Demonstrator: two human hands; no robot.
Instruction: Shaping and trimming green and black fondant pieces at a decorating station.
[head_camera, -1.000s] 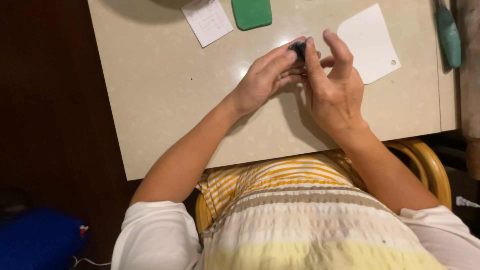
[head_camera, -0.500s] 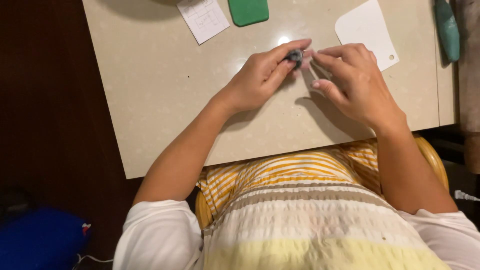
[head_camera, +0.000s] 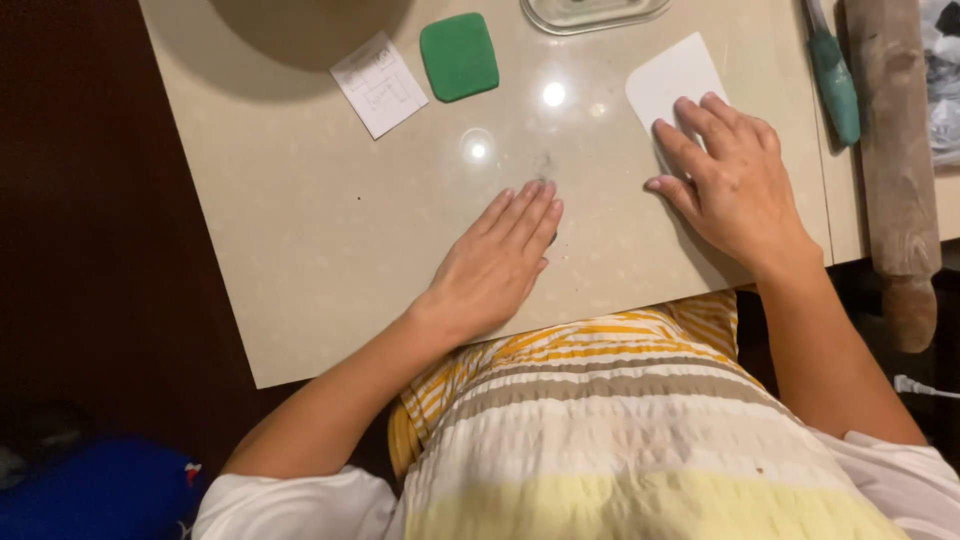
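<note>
Fingers of our left hand press flat together on the counter, something dark beneath; right hand spread on the white card; flattening looks barely begun.

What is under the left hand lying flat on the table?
The left hand lies palm down on the beige table. A faint dark smudge shows past its fingertips; whatever lies beneath the palm is covered.

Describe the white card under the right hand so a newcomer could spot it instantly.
Start at the beige table and look to its far right part. The right hand rests its fingertips on a white card with rounded corners. Unlike the printed paper slip nearby, it is blank.
</note>
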